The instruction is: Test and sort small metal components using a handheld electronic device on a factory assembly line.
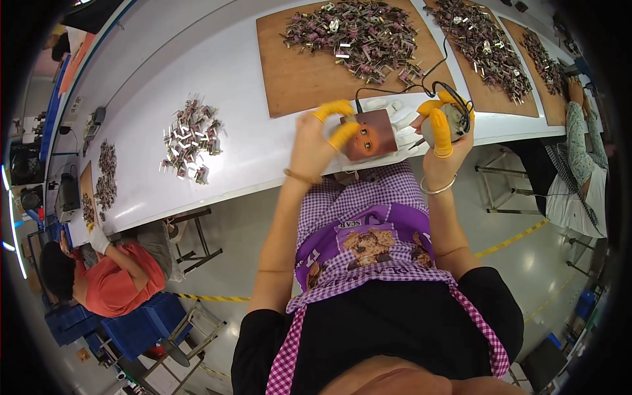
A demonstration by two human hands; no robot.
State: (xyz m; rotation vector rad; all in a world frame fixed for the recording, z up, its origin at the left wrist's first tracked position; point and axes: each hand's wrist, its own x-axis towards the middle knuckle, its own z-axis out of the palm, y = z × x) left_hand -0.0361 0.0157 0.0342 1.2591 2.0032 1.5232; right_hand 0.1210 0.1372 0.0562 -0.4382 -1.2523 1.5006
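Parts, small with purplish bodies and pale metal tabs, lie in two lots within reach of the wearer. Large heap (365, 39) spreads over the far half of a brown board (289, 89); a smaller cluster (191, 141) sits well apart to the left, directly on the white table (243, 155).

Orange-brown box (380, 135) with two dark openings stands at the near table edge, between the hands.

Left hand (313, 141), yellow covers on forefinger and thumb, is at the box's left side, slightly blurred. Those two digits are curved and spread, no part visible between them; contact with the box cannot be told. Right hand (453, 137) grips a grey rounded device (428, 134), black cable (434, 89) looped beside it; whether a part is also held there is hidden.

Progress, by judgement: work looks under way, neither just begun nor near its end. If the cluster is the handled lot, the heap is the bulk left over, and the done share is minor. No visible mark separates finished parts from unfinished, so the order of the lots remains a guess. No part is seen seated in the box.
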